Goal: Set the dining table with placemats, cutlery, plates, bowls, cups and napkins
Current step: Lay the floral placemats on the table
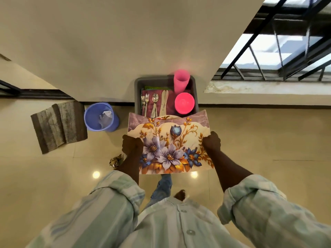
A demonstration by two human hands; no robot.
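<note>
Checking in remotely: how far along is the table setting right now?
Barely started. Done: nothing laid; no table is in view. In hand: left hand and right hand grip a floral placemat by its sides, carried over the floor. Left: everything else. Forks, spoon, knives, pink cups and pink bowl sit in the grey tub on folded cloths. No plates visible.

Purple-and-gold floral placemat point(168, 142), pink cups point(181, 81), pink bowl point(184, 103), grey tub point(138, 90), blue bin point(100, 117)
</note>
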